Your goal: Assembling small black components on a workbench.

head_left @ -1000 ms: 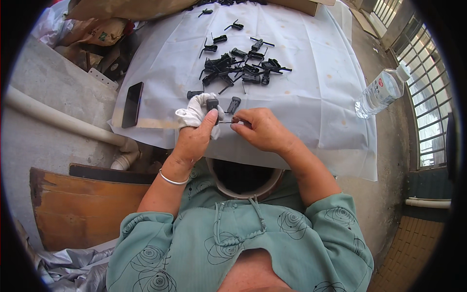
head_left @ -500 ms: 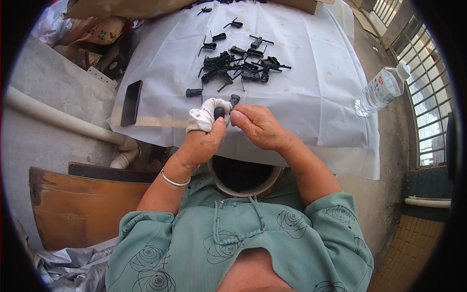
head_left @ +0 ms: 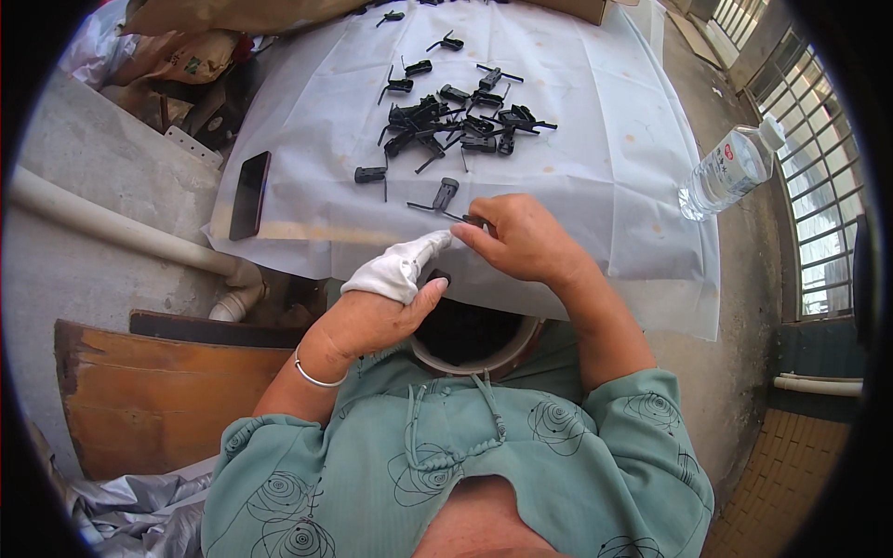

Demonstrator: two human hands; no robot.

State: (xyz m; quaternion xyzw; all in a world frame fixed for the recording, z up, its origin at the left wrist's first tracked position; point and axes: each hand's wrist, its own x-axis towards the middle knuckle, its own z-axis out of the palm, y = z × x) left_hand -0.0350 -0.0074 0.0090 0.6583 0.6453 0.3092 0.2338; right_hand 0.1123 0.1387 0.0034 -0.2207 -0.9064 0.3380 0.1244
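Observation:
My left hand (head_left: 395, 288) has a white cloth glove (head_left: 395, 268) over its fingers, which are stretched out. Its bare thumb stands apart. Close to that thumb, above the bucket (head_left: 532, 346), is a small black plastic piece (head_left: 440, 276); I cannot tell whether the hand still touches it. Past the gloved fingertips, my right hand (head_left: 516, 240) is closed in a pinch at the end of a dark rod. The rod runs along a black plastic connector (head_left: 446, 193) just above the white table sheet. Several similar connectors (head_left: 419, 116) lie heaped farther back.
A black phone (head_left: 251, 195) lies at the table's left edge. On the right stands a clear water bottle (head_left: 730, 172), tilted in view. Brown paper bags (head_left: 191, 58) and a pale pipe (head_left: 121, 223) are at left. A cardboard box (head_left: 567, 7) is at the back.
My left hand has drawn down and left, and its gloved fingers have straightened. The small black piece has come down over the bucket. My right hand has shifted slightly right.

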